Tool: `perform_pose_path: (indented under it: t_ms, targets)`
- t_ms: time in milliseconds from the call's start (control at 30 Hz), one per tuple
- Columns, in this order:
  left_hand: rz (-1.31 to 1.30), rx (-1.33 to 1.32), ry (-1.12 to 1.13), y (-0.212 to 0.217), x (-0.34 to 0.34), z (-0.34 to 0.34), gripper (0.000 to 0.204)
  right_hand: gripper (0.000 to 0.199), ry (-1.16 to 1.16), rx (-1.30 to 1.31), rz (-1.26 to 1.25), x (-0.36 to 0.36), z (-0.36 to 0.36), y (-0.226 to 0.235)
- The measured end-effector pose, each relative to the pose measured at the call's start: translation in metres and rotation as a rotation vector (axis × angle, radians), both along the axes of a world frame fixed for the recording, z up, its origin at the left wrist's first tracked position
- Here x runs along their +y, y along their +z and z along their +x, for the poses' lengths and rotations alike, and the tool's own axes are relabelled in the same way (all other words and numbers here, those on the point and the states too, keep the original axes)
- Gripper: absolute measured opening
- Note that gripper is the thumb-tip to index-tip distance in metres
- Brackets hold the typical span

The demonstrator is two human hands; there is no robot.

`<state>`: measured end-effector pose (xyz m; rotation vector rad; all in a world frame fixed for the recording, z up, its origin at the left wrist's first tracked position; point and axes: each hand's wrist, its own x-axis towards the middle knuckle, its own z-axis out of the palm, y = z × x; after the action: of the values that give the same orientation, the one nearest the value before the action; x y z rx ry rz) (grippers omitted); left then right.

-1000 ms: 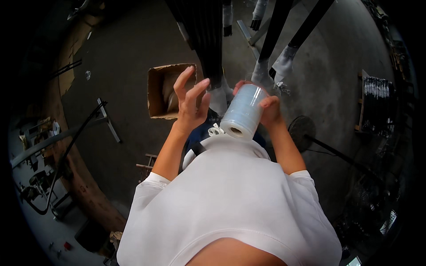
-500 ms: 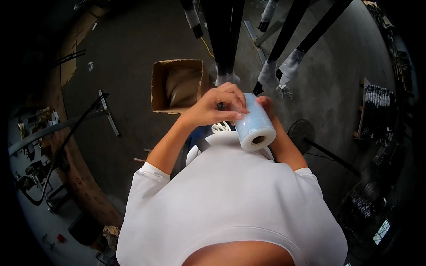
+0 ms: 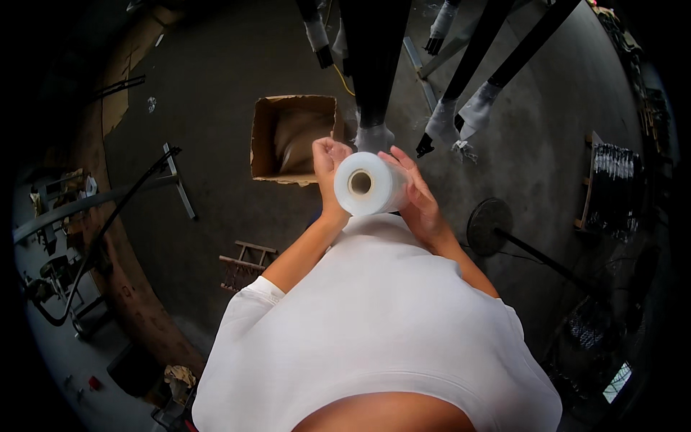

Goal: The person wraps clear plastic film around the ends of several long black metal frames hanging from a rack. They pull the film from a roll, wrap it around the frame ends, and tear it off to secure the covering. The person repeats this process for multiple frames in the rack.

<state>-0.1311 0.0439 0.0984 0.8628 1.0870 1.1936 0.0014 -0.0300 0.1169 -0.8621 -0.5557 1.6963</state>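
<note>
Film roll [image 3: 368, 184]: white, hollow core facing the camera, held at chest height over the floor, near the open box [image 3: 294, 137]. Left hand [image 3: 327, 160] curls loosely round its left side; right hand [image 3: 416, 193], fingers spread, cups its right side. Handling: best steadied evenly from both sides, core kept level.

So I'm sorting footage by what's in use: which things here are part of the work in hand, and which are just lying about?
In hand:
roll of clear stretch film
left hand
right hand

Lying about:
open cardboard box
small wooden rack
round black stand base
</note>
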Motion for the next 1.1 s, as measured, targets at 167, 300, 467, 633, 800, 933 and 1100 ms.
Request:
perform_pose_path:
  t_ms: [167,300,467,633,800,933,1100]
  targets:
    - [-0.196,0.135,0.011,-0.018,-0.013,-0.008,0.01,0.086,0.361,-0.729,0.2,-0.009,0.015,0.014]
    - [-0.224,0.023,0.064,-0.033,-0.008,0.006,0.006,0.083,0.213,-0.72,0.04,-0.013,-0.004,-0.002]
    - [-0.248,-0.163,-0.145,-0.027,0.005,0.002,0.02,0.07,-0.014,-0.453,-0.01,-0.007,0.0,-0.027]
    - [-0.161,-0.051,-0.328,-0.032,0.022,-0.009,0.019,0.069,-0.139,-0.533,0.014,0.011,0.015,-0.031]
    - [-0.101,0.065,-0.236,-0.059,0.042,-0.011,0.011,0.07,-0.211,-0.495,-0.056,0.028,0.017,-0.036]
    - [-0.118,0.137,-0.035,-0.093,0.054,-0.012,0.012,0.07,-0.441,-0.701,-0.105,0.037,0.014,-0.053]
    - [0.034,-0.038,0.154,-0.151,0.078,0.013,0.017,0.077,-0.635,-1.153,-0.145,0.059,0.008,-0.06]
